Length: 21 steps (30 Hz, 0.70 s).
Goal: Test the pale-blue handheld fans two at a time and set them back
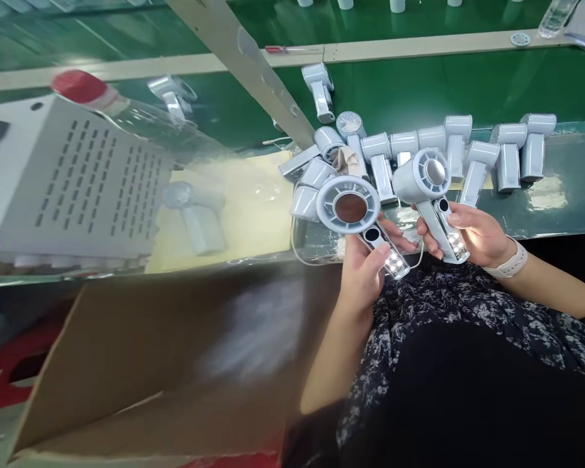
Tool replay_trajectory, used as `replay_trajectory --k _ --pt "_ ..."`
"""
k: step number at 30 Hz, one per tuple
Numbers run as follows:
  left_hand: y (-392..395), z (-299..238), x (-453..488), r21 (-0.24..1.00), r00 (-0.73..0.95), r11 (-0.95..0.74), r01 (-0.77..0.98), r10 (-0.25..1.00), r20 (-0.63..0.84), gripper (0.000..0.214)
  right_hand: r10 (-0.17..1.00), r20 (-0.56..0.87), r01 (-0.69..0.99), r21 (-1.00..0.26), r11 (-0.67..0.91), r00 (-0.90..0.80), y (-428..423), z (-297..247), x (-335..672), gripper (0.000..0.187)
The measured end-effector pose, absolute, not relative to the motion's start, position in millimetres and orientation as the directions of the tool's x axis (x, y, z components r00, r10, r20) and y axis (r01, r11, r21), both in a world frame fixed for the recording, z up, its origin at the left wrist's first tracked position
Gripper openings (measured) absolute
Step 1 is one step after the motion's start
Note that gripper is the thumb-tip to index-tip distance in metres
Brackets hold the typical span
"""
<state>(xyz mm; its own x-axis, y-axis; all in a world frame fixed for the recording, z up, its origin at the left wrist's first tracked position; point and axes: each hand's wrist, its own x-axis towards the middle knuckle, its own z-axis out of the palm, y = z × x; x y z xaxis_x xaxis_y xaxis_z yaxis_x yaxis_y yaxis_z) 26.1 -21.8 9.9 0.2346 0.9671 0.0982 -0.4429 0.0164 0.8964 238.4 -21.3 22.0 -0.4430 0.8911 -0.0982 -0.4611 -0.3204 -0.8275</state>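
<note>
My left hand (363,266) is wrapped round the handle of a pale blue handheld fan (325,207), its round head turned up toward me. In my right hand (478,234) is a second handheld fan (412,179), gripped by its handle, with the thumb near a dark round spot. Lights glow on the lower handles of both. A thin white cable (299,255) runs below the left fan. Behind my hands, several more handheld fans (509,153) stand or lean in a row, and a few lie in a cluster at its left end.
An open cardboard box (141,364) is at lower left. Above it stand a vented white metal case (97,175) and a blurred bottle with a red cap (80,88). A slanted beam (253,65) crosses the green bench (448,84). A red-handled screwdriver (277,49) lies on the far ledge.
</note>
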Motion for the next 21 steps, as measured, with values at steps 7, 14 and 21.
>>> replay_trajectory --k 7,14,21 --pt "-15.3 13.4 17.4 0.928 0.250 0.019 -0.371 0.965 0.081 0.044 0.901 -0.119 -0.450 -0.834 -0.319 -0.418 -22.0 25.8 237.2 0.035" --pt "-11.3 8.9 21.3 0.979 0.080 0.037 -0.200 0.997 -0.021 0.061 0.897 -0.098 -0.563 -0.748 -0.352 -0.431 -12.5 19.9 236.0 0.046" --pt "-7.7 17.7 35.3 0.922 0.296 0.159 -0.353 0.954 -0.051 0.054 0.925 -0.244 -0.532 -0.763 -0.368 -0.290 -9.4 8.7 248.0 0.045"
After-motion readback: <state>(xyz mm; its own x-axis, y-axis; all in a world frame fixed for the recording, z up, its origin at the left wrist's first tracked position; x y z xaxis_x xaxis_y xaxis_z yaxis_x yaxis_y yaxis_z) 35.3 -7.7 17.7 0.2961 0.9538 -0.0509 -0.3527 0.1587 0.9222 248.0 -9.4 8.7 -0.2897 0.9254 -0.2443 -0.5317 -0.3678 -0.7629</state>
